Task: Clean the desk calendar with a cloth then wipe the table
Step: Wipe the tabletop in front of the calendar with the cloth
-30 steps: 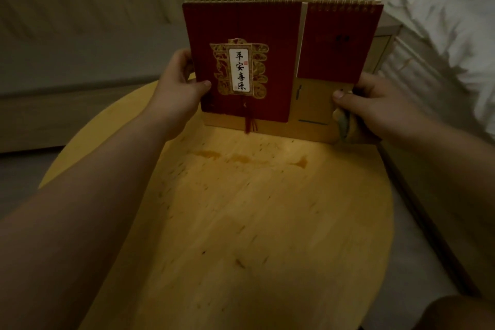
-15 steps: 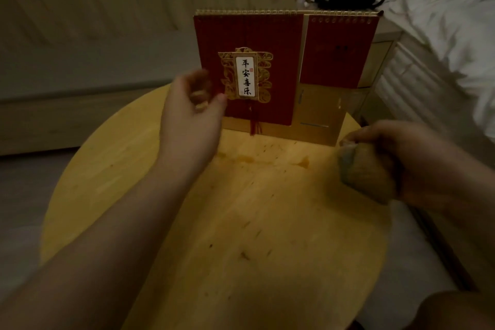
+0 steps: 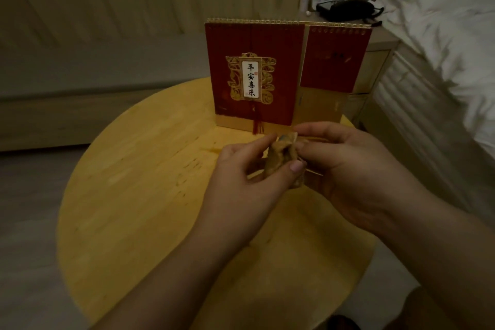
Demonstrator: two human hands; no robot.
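The red and gold desk calendar (image 3: 257, 75) stands upright on its own at the far side of the round wooden table (image 3: 134, 209), spiral binding on top, a red tassel hanging at its front. A small tan cloth (image 3: 282, 158) is bunched up above the table, just in front of the calendar. My left hand (image 3: 246, 177) pinches the cloth from the left with thumb and fingers. My right hand (image 3: 345, 169) grips it from the right. Both hands are apart from the calendar.
A bed with white bedding (image 3: 442, 35) runs along the right side, close to the table. Behind the calendar a nightstand (image 3: 380, 43) carries a black object (image 3: 348, 9) and a small white card. Faint stains mark the tabletop (image 3: 209, 149) left of my hands.
Both hands let go of the calendar, which now stands on the table. My right hand pulled back with the cloth, and my left hand came over and took hold of the cloth too.
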